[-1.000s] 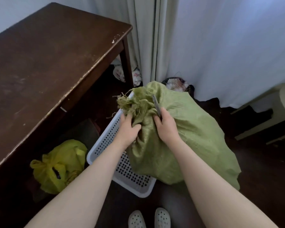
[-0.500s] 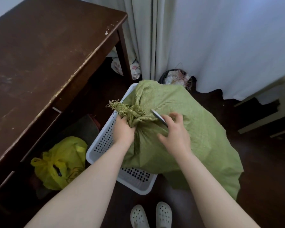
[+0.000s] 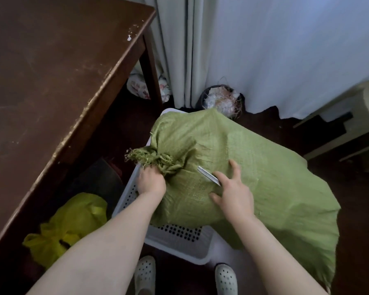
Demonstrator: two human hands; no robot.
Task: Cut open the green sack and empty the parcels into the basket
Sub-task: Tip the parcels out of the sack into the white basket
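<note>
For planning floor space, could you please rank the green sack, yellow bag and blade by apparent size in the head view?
1. green sack
2. yellow bag
3. blade, clearly smallest

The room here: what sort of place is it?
Probably a room in a home: long curtains hang to the floor, a worn wooden table stands beside them, and a small bin sits by the curtains.
</note>
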